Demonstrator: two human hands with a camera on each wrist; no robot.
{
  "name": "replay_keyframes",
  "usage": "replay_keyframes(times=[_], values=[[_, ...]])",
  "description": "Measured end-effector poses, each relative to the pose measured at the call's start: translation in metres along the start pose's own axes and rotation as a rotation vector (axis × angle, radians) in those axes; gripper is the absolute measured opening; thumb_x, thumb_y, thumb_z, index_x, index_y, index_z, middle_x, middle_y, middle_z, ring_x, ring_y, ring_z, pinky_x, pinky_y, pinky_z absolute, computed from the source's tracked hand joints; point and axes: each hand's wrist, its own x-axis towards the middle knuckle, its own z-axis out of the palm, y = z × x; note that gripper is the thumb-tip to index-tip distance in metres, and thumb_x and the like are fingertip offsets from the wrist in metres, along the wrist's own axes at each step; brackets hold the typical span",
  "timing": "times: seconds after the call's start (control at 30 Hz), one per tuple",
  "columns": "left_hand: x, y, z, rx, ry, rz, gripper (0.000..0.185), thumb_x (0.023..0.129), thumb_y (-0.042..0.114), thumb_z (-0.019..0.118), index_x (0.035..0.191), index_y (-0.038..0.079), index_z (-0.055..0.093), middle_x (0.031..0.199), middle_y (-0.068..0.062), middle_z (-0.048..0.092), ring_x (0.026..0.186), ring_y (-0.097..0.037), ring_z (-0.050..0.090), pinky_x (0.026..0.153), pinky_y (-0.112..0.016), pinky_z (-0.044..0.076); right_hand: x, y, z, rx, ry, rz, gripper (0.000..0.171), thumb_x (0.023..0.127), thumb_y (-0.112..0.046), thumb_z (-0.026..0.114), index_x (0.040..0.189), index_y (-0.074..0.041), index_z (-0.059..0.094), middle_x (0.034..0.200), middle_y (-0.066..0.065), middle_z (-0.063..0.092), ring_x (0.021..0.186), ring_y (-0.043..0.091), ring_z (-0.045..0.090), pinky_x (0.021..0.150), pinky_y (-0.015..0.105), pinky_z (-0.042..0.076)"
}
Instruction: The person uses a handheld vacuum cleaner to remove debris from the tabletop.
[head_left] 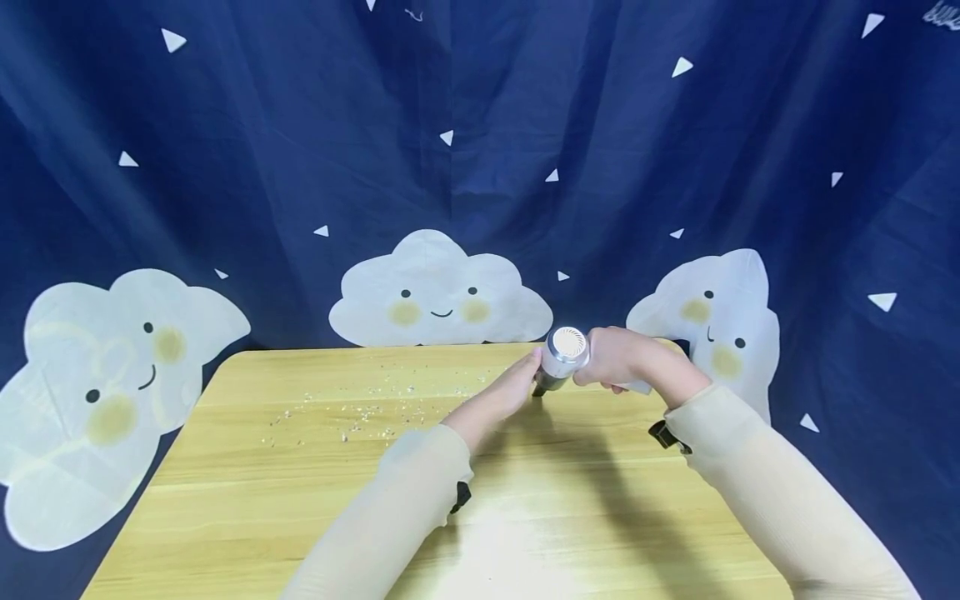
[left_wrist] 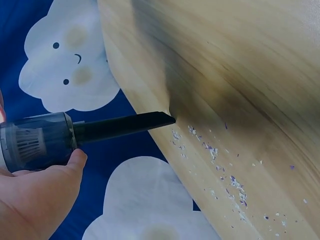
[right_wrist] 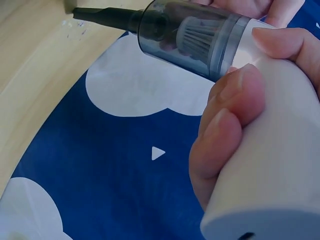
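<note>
both hands (head_left: 600, 362) grip smooth cylindrical vacuum (head_left: 564, 354) over woodgrain table (head_left: 300, 500).

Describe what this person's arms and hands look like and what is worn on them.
Both arms wear long, pale cream sleeves of thin, smooth fabric that reach the wrists. A small black fitting sits at the left sleeve cuff and another at the right sleeve cuff, probably straps for the wrist cameras. The left hand and right hand are bare: no gloves, and no rings show. The fingers have short, plain nails.
</note>
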Motion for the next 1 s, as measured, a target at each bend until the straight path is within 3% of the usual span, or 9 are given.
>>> replay_keyframes(times=[1.0], values=[[0.0009, 0.0001, -0.0018, 0.043, 0.032, -0.014, 0.078, 0.1, 0.067, 0.006, 0.159, 0.022, 0.03, 0.159, -0.007, 0.037, 0.144, -0.032, 0.036, 0.118, -0.053, 0.026, 0.0048, 0.0011, -0.0015, -0.02, 0.012, -0.021, 0.022, 0.079, -0.029, 0.068, 0.068, -0.013, 0.059, 0.051, 0.002, 0.058, 0.044, 0.016, 0.057, 0.049, 0.031, 0.049]])
